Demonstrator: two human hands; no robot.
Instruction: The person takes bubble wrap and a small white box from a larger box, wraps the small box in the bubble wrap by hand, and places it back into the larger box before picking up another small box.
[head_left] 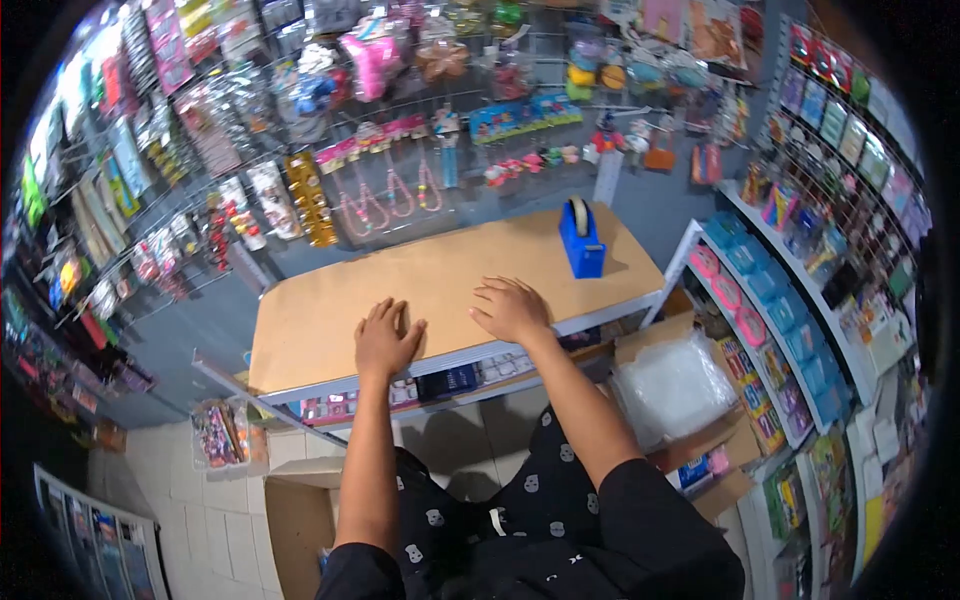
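Both of my hands rest on a light wooden table with a grey metal frame. Palm down near the front edge lies my left hand, its fingers apart and holding nothing. To its right, my right hand is also flat on the wood, fingers spread, with nothing in it. A blue tape dispenser with a roll of tape stands at the table's right end, beyond my right hand and apart from it.
Packaged trinkets hang on a wire rack behind the table. Open cardboard boxes stand near my legs; one holds clear plastic packaging. A plastic bin sits on the floor at left. Stocked shelves curve along the right.
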